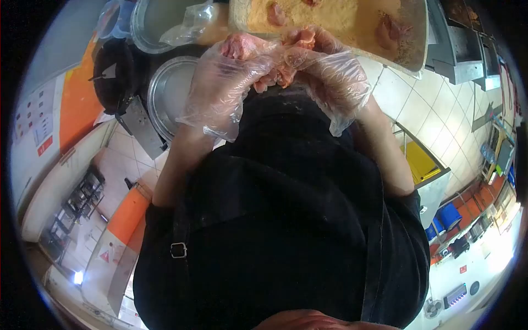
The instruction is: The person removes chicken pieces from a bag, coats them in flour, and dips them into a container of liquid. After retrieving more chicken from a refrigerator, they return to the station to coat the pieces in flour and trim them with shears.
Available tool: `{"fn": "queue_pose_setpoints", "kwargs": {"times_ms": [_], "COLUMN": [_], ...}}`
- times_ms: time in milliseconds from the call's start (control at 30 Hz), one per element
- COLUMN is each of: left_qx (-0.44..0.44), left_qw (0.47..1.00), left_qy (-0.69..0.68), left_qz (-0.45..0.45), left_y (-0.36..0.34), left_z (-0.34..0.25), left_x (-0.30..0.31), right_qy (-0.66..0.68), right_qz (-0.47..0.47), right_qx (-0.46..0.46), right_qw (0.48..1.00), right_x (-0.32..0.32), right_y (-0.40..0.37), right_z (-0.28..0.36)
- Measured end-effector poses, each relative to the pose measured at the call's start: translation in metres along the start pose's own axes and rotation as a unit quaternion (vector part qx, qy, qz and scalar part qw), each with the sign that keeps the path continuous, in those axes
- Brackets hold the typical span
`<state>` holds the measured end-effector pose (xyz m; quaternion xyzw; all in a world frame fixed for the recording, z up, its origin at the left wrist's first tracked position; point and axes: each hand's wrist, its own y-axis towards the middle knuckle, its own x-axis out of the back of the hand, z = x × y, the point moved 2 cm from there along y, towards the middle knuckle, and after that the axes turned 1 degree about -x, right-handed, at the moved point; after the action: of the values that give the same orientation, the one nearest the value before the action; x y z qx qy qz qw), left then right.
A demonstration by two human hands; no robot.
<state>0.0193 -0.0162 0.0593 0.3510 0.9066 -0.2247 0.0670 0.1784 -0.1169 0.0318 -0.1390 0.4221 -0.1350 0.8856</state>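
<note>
Both my hands wear clear plastic gloves and are raised together in front of the apron. Between them is a piece of raw meat (pixel 286 71), pink and orange, that looks like chicken. My left hand (pixel 223 82) is closed on its left part, and pink flesh also shows at the top of that hand. The fingers of my right hand (pixel 335 71) pinch the meat's right side. Just beyond the hands lies a tray (pixel 379 60) of yellow breading (pixel 335 22), with several raw meat pieces (pixel 390 30) in it.
On the left stand a metal bowl (pixel 153 99), a larger round metal basin (pixel 136 25), a crumpled clear plastic bag (pixel 192 22) and a black pan (pixel 113 77). Metal equipment (pixel 462 44) stands at the upper right. A yellow-lined bin (pixel 421 162) is by my right elbow.
</note>
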Motion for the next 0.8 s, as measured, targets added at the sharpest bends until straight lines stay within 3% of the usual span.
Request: {"fn": "queue_pose_setpoints", "kwargs": {"times_ms": [67, 133, 233, 333, 400, 433, 500, 533, 567, 633, 767, 800], "left_qx": [0.014, 0.028, 0.056, 0.039, -0.002, 0.001, -0.083, -0.059, -0.057, -0.136, -0.211, -0.262], "left_qw": [1.0, 1.0, 0.998, 0.997, 0.971, 0.972, 0.966, 0.938, 0.938, 0.867, 0.832, 0.793], "left_qy": [-0.005, -0.01, -0.021, 0.013, 0.237, 0.237, 0.242, 0.34, 0.339, 0.478, 0.509, 0.546], "left_qz": [0.005, 0.009, 0.011, 0.063, 0.001, 0.001, -0.036, -0.039, -0.04, -0.024, 0.057, 0.059], "left_y": [0.005, 0.008, 0.013, 0.016, 0.021, 0.025, 0.031, 0.03, 0.03, 0.03, 0.026, 0.02], "left_z": [0.0, 0.0, 0.001, 0.001, -0.003, 0.003, 0.012, 0.003, 0.004, 0.006, 0.009, 0.005], "left_x": [-0.004, -0.006, -0.004, 0.0, 0.004, 0.011, 0.038, 0.043, 0.052, 0.065, 0.063, 0.051], "right_qy": [-0.002, 0.078, 0.083, 0.021, 0.004, -0.013, -0.031, -0.05, -0.05, -0.017, -0.028, -0.069], "right_qz": [-0.018, -0.009, 0.044, -0.002, -0.045, -0.088, -0.101, -0.113, -0.113, -0.097, -0.067, -0.023], "right_qx": [0.023, 0.037, 0.008, 0.003, 0.0, -0.003, -0.008, -0.01, -0.012, -0.047, 0.012, 0.021], "right_qw": [1.0, 0.996, 0.996, 1.0, 0.999, 0.996, 0.994, 0.992, 0.992, 0.994, 0.997, 0.997], "right_x": [0.001, 0.002, 0.012, 0.016, 0.014, 0.015, 0.031, 0.041, 0.052, 0.068, 0.065, 0.055], "right_y": [0.0, 0.0, -0.003, -0.008, -0.011, -0.012, -0.012, -0.011, -0.01, -0.007, -0.008, -0.008], "right_z": [0.001, 0.003, 0.007, 0.01, 0.014, 0.015, 0.016, 0.016, 0.017, 0.016, 0.016, 0.024]}}
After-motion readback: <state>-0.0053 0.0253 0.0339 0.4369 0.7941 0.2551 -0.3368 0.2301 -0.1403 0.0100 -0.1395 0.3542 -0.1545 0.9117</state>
